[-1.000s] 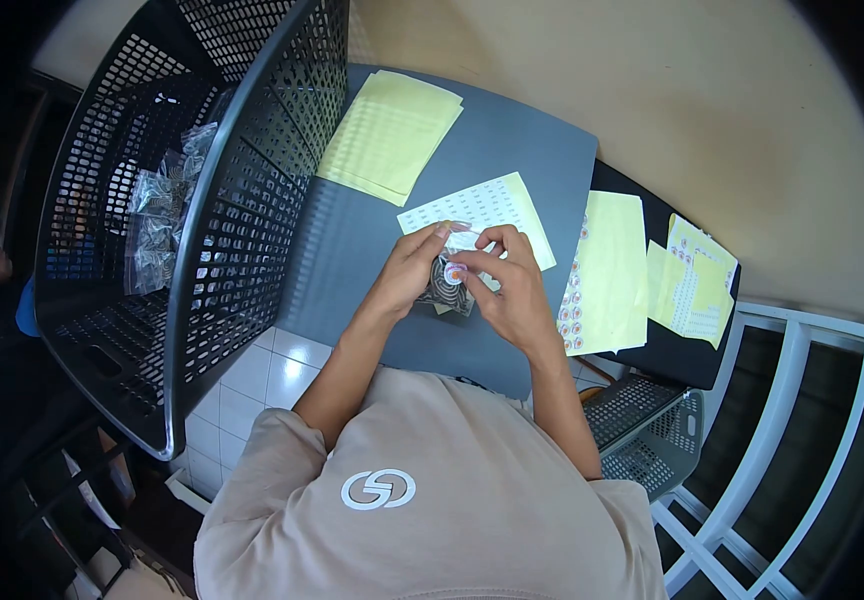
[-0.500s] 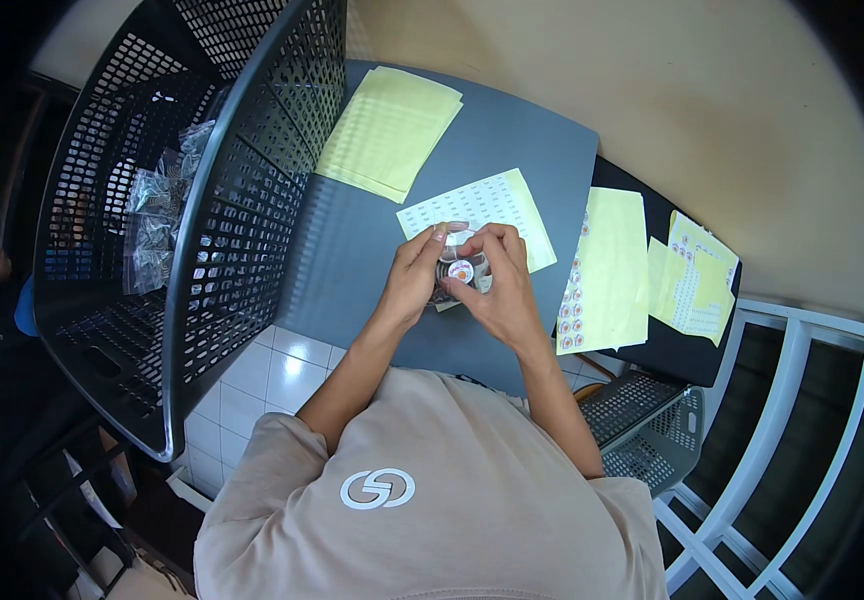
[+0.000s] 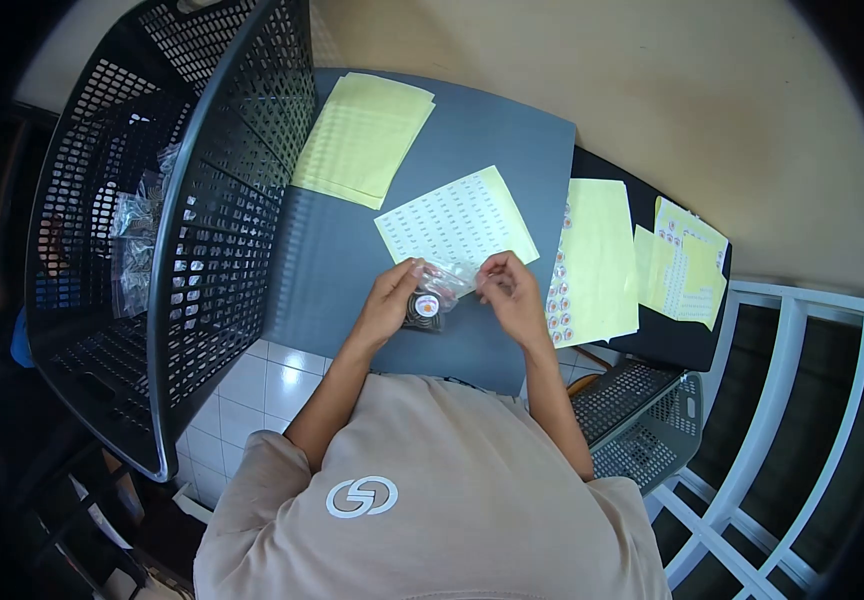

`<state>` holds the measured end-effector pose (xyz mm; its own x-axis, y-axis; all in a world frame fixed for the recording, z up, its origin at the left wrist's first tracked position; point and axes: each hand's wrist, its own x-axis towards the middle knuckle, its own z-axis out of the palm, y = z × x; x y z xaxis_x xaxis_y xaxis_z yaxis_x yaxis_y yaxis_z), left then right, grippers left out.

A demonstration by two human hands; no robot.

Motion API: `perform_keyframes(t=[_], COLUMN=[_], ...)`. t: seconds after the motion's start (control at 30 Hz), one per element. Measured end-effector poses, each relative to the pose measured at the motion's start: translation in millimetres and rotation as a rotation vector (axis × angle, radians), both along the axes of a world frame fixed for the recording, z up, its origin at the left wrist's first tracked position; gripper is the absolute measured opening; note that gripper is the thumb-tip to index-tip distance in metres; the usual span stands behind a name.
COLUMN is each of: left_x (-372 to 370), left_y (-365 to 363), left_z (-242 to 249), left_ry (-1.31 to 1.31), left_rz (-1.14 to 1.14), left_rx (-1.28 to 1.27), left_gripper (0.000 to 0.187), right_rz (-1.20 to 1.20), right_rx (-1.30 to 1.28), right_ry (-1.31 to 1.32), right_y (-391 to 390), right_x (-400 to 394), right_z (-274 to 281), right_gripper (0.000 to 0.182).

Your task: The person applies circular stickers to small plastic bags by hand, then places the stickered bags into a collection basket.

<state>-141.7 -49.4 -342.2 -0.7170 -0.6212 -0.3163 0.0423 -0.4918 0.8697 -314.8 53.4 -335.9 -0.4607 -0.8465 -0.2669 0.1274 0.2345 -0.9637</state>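
Observation:
A clear plastic bag point(image 3: 436, 288) hangs between my two hands, with dark contents at its bottom and a round white and orange sticker point(image 3: 426, 306) on its front. My left hand point(image 3: 388, 300) pinches the bag's upper left side. At the right, my right hand point(image 3: 512, 295) has its fingers closed at the bag's upper right edge. Just beyond the hands lies a sheet of small printed labels point(image 3: 457, 217) on the grey table point(image 3: 472, 130).
A big dark perforated basket point(image 3: 232, 180) with filled plastic bags point(image 3: 134, 250) stands at the left. Yellow sheets point(image 3: 364, 138) lie at the table's back. Sticker sheets point(image 3: 597, 260) are on the right. A smaller grey basket point(image 3: 642, 450) sits lower right.
My hands have moved apart, the right one away to the right. The bag's upper part is now stretched out between them, and the label sheet is less covered.

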Motion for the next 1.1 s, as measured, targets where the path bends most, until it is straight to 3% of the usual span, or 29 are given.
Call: perform_keyframes(t=[0.03,0.07,0.13,0.17,0.23,0.33,0.47,0.67,1.1], left_x=[2,0,-5,-7,-19,-36,-49,-52,-56], left_y=[-4,-6,-6,-4,-1,8,20,20,23], left_z=[-7,-14,-24,-26,-30,-44,-42,-36,-38], left_ry=[-0.001,0.0,-0.05,-0.047,-0.045,-0.012,0.01,-0.002,0.022], left_rz=[-0.031,-0.036,0.002,-0.004,-0.08,-0.197,-0.244,-0.248,-0.287], left_rx=[0.059,0.058,0.012,0.013,0.034,-0.041,0.055,0.068,0.006], left_gripper=[0.035,0.035,0.035,0.035,0.034,0.033,0.032,0.034,0.035], right_rz=[-0.04,-0.045,-0.207,-0.213,-0.248,-0.309,-0.396,-0.494,-0.496], right_rx=[0.045,0.045,0.136,0.139,0.167,0.29,0.325,0.324,0.29], right_ry=[0.222,0.224,0.708,0.711,1.032,0.911,0.913,0.606,0.652], right_y=[0,-2,-6,-6,-6,5,20,27,31], right_x=[-7,-14,-27,-32,-42,-57,-76,-77,-78], right_z=[-3,-4,-5,-7,-13,-16,-33,-34,-40], right_gripper=[0.016,0.016,0.021,0.021,0.028,0.031,0.033,0.028,0.02])
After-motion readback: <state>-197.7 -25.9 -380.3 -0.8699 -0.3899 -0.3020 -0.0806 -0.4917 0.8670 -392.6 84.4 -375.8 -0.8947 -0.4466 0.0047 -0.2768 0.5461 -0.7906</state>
